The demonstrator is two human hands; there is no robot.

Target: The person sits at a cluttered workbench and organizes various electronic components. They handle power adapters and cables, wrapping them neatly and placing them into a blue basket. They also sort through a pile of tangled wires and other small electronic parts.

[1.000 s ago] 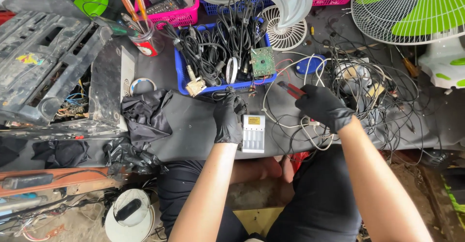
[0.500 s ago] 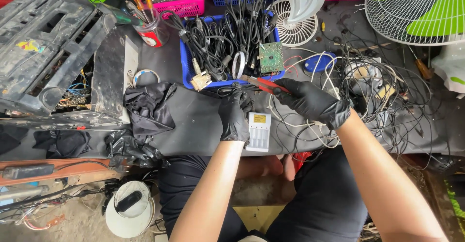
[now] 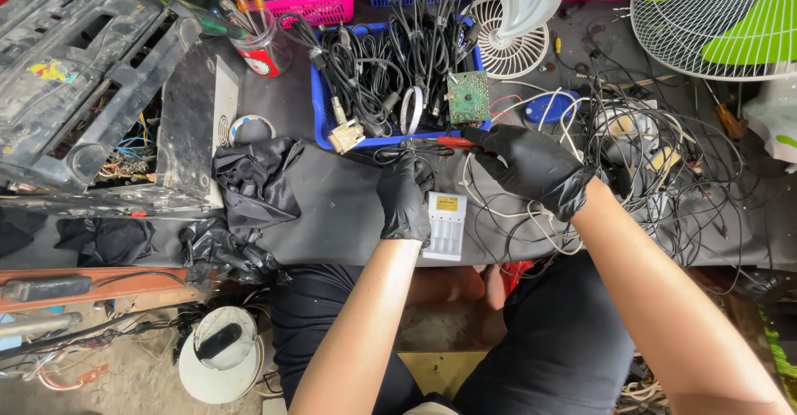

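Observation:
Both hands wear black gloves. My left hand (image 3: pixel 403 199) rests on the dark table next to a white battery charger (image 3: pixel 446 227), with its fingers curled around a thin black wire. My right hand (image 3: pixel 531 166) is shut on a red-handled tool (image 3: pixel 455 142) whose tip points left at that wire, just below the blue basket (image 3: pixel 320 108) of black cables. A green circuit board (image 3: pixel 467 97) lies in the basket's right corner.
A tangle of wires (image 3: pixel 664 174) covers the table on the right. A small white fan grille (image 3: pixel 506 46), a large green fan (image 3: pixel 722 17), pink baskets (image 3: pixel 311 4), a red cup of tools (image 3: pixel 261 50), a black casing (image 3: pixel 83 91) and black cloth (image 3: pixel 253 183) lie around.
My right hand has moved left with the red-handled tool toward my left hand and the basket's front edge. My left hand stayed by the charger.

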